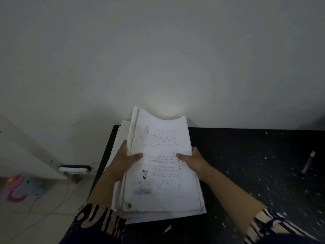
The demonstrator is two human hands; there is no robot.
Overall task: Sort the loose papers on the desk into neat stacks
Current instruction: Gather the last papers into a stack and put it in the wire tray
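A thick bundle of white printed papers point(161, 166) is tilted up over the left end of the black desk point(246, 164). My left hand point(126, 159) grips its left edge, thumb on the top sheet. My right hand point(191, 160) grips its right edge, thumb on the page. The far end of the bundle curls upward toward the wall. More white sheets point(158, 214) lie flat on the desk under the bundle, their edges showing at the left and near side.
A slim silver pen-like object point(308, 162) lies at the desk's right. White flecks and a paper scrap point(167, 229) dot the desk. A plain wall stands behind. On the tiled floor to the left are a power strip point(74, 169), a cable and a pink toy point(15, 188).
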